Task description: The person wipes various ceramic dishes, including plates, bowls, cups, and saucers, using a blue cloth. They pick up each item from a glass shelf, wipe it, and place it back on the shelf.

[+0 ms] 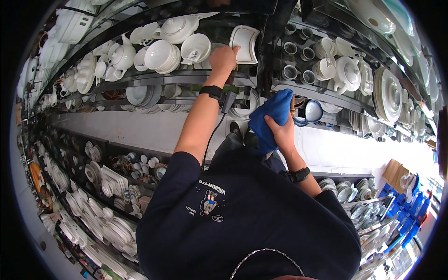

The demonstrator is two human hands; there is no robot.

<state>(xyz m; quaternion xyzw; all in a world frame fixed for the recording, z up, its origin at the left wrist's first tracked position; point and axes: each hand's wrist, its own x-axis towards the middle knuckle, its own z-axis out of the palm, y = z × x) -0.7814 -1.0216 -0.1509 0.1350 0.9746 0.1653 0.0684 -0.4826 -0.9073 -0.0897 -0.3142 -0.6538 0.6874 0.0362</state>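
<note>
My left hand (223, 59) reaches to the shelf, closed at the left edge of a white rectangular dish (245, 45) with curved sides and a thin dark line inside its rim. The thumb lies over that edge; the other fingers are curled and partly hidden. Just left of this hand is a white bowl (195, 48) with a small piece in it. My right hand (281, 133) grips a bunched blue cloth (272, 116) in front of the shelf edge, its thumb pressed on the fabric.
Stacked white bowls (162, 56) and a lidded tureen (176, 29) stand left on the shelf. Across a dark upright are small dark cups (290, 72) and a white teapot (347, 74). Blue-rimmed bowls (313, 111) sit lower. Crowded crockery racks (112, 182) stand behind me.
</note>
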